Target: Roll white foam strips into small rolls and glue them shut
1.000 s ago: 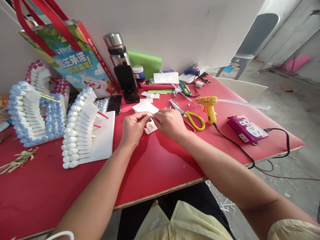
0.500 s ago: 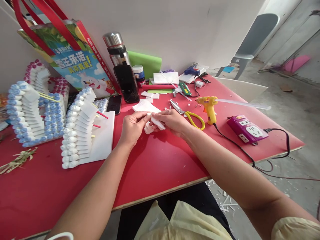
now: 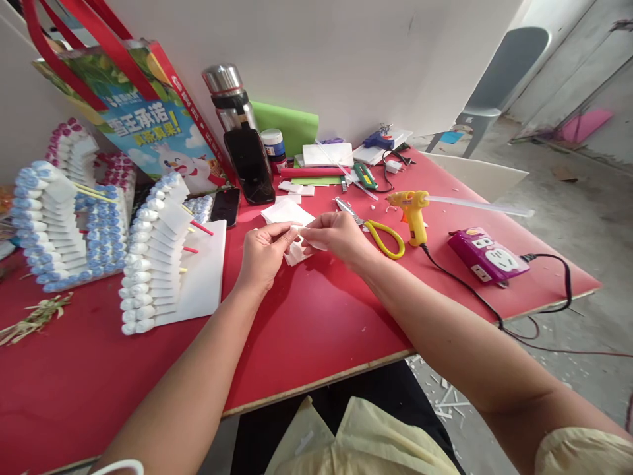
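A small white paper piece [image 3: 297,252] is pinched between both hands above the red table [image 3: 297,330]. My left hand [image 3: 262,256] holds its left side between thumb and fingers. My right hand [image 3: 339,236] grips its right side with the fingertips, which partly hide it. Just behind the hands lies a stack of white sheets [image 3: 284,211]. Scissors with yellow handles [image 3: 388,239] rest to the right of my right hand. To the left stands a fan-like row of white folded pieces with rounded ends [image 3: 155,257] on a white board [image 3: 208,277].
A yellow glue gun [image 3: 415,214] and a purple power socket [image 3: 487,256] with black cords are at right. Behind stand a steel bottle [image 3: 230,92], a black phone [image 3: 248,165] and a printed bag [image 3: 148,119]. Blue-and-white folded work [image 3: 37,224] is at far left.
My right hand has turned slightly, and the white flap that showed below its fingers is now mostly hidden. My left hand has hardly moved.
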Demonstrator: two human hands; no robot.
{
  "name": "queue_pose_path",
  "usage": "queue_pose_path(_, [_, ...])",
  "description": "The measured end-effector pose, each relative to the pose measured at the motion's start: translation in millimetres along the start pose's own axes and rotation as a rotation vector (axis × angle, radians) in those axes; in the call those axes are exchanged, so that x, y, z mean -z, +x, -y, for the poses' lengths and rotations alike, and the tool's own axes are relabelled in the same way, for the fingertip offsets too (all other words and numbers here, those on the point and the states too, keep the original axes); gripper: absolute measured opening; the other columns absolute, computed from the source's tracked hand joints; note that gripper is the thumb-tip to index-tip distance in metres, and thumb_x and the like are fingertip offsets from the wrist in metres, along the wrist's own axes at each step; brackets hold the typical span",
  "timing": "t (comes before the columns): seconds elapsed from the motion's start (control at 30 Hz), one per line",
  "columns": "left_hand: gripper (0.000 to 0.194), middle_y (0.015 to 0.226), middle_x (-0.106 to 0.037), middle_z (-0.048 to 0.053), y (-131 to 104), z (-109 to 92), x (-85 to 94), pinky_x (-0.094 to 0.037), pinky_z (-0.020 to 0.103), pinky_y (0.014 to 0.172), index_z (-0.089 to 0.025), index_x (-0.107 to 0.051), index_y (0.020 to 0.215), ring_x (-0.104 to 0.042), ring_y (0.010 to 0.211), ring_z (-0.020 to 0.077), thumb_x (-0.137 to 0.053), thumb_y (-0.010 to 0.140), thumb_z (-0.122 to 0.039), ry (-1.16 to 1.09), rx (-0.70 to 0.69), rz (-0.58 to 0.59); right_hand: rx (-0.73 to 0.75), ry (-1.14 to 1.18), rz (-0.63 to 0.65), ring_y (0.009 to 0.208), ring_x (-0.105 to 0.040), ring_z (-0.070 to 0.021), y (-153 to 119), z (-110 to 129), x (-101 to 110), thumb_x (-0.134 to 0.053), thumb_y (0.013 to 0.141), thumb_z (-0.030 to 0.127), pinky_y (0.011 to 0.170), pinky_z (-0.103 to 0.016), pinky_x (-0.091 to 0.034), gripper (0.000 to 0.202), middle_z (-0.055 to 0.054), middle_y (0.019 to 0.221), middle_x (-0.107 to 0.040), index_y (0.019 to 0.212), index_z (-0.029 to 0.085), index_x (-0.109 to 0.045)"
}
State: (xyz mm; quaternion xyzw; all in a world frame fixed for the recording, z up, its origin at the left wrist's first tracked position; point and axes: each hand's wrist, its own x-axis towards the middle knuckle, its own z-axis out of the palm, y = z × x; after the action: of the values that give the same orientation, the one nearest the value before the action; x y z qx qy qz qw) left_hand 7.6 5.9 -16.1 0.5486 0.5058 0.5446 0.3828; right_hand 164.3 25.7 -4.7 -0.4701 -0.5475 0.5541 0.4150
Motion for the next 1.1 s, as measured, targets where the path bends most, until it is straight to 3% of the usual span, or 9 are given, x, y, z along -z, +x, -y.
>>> queue_pose_path(0.1, [0.022,0.065,-0.066,0.001,-2.3,-0.7,-5.0,-0.040,0.022,0.053,-0.018,-0.082,0.090,-0.048,0.056,0.0097,-0.077,0.074,-0.033,0.001,0.035,-0.032,0.321,-0.523,-0.191,0.062,-0.061,-0.0164,-3.8,-2.6,-4.5,-0.065,0.079,0.023,0.059,-0.027,-0.043,0.012,-0.003,0.064,-0.067,0.068,0.017,-0.064])
queue_pose_path(0.2, [0.022,0.065,-0.066,0.000,-3.3,-1.2,-6.1,-0.042,0.023,0.055,-0.019,-0.082,0.090,-0.048,0.057,0.0095,-0.079,0.073,-0.033,-0.007,0.037,-0.050,0.464,-0.755,-0.243,0.062,-0.057,-0.0162,-6.4,-3.2,-6.1,-0.060,0.080,0.024,0.058,-0.028,-0.036,0.012,-0.003,0.067,-0.067,0.070,0.019,-0.063])
queue_pose_path(0.4, [0.030,0.080,-0.076,0.005,-0.4,-2.0,3.3,-0.050,0.026,0.062,-0.018,-0.082,0.092,-0.058,0.062,0.0126,-0.084,0.069,-0.036,-0.026,0.022,0.013,0.412,-0.669,-0.176,0.061,-0.056,-0.0146,-6.7,-0.8,-2.2,-0.059,0.082,0.026,0.059,-0.026,-0.036,0.013,-0.002,0.069,-0.070,0.072,0.018,-0.065])
queue_pose_path(0.83, [0.033,0.068,-0.073,0.005,4.1,-6.3,14.9,-0.056,0.028,0.058,-0.015,-0.078,0.080,-0.067,0.058,0.0169,-0.092,0.057,-0.033,-0.068,0.101,0.133,0.514,-0.627,0.041,0.059,-0.052,-0.0124,-7.2,2.7,7.8,-0.060,0.084,0.019,0.058,-0.025,-0.033,0.012,-0.002,0.065,-0.066,0.079,0.015,-0.070])
queue_pose_path(1.1, [0.036,0.070,-0.075,0.007,4.3,-4.0,17.3,-0.057,0.030,0.055,-0.013,-0.078,0.091,-0.068,0.056,0.0188,-0.089,0.064,-0.033,-0.085,0.131,0.208,0.489,-0.589,0.075,0.058,-0.052,-0.0116,-6.6,2.6,9.1,-0.062,0.085,0.022,0.058,-0.024,-0.035,0.013,-0.002,0.064,-0.066,0.078,0.015,-0.069])
